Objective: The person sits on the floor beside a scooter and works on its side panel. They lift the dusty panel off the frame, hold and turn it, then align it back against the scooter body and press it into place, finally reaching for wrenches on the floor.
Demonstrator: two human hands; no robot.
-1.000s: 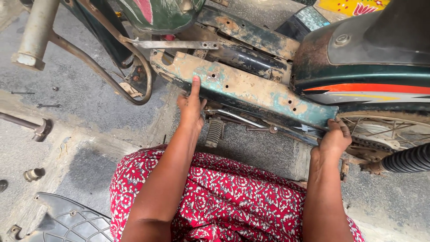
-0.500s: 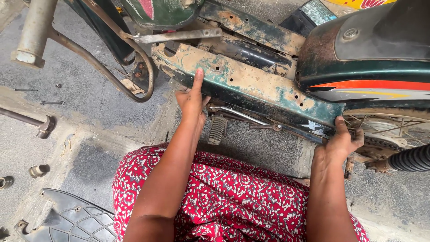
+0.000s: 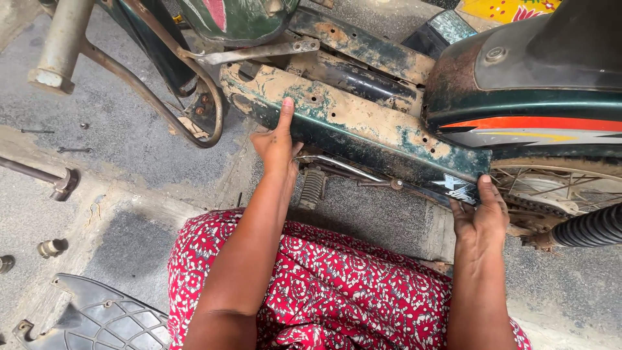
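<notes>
A long, dark green, mud-caked side panel (image 3: 363, 129) of a motorbike runs diagonally across the middle of the view. My left hand (image 3: 277, 139) grips the panel's lower edge near its left end, thumb pressed up on the muddy face. My right hand (image 3: 481, 217) holds the panel's lower right corner, thumb on top, beside the rear wheel (image 3: 557, 188). A ribbed footpeg (image 3: 313, 188) on a chrome bar sticks out under the panel between my hands. My lap in red patterned cloth (image 3: 337, 285) is below.
The bike's green body with an orange stripe (image 3: 538, 110) and a dark seat are at upper right. A rusty tube frame (image 3: 162, 110) curves at upper left. Bolts and a metal rod (image 3: 39, 175) lie on the concrete at left. A black plastic grille (image 3: 97, 317) lies at bottom left. A ribbed black hose (image 3: 589, 227) is at right.
The view has shifted slightly, so the bike sits a little higher and further right. Both hands keep their hold on the panel; the right hand now sits at its lower corner.
</notes>
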